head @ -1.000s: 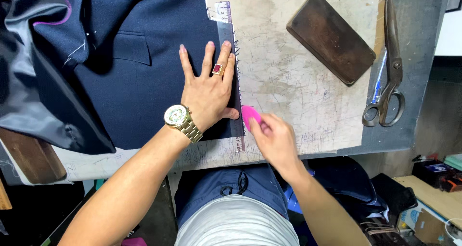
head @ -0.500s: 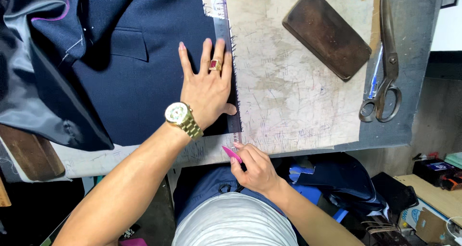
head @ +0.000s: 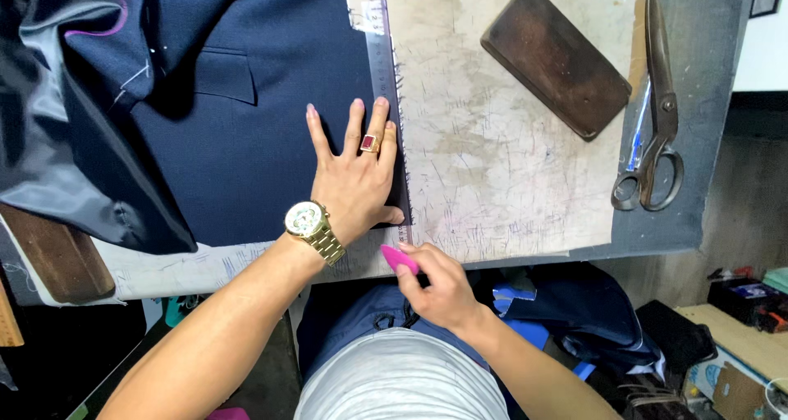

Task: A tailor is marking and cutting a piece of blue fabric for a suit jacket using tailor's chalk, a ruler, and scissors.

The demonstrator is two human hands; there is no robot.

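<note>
the left hand [head: 355,182] lies spread flat on the navy jacket [head: 246,133], pinning the grey ruler [head: 387,83] along the cloth's edge so neither slips. the right hand [head: 439,289] pinches pink chalk [head: 400,260] at the bench [head: 492,174] front edge, just below the ruler's near end.

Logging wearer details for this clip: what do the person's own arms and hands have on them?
Both forearms are bare, with no sleeves in view. The left hand wears a gold-coloured ring with a red stone, and its wrist carries a gold-coloured metal-link wristwatch with a round pale dial. The right hand shows no jewellery.
</note>
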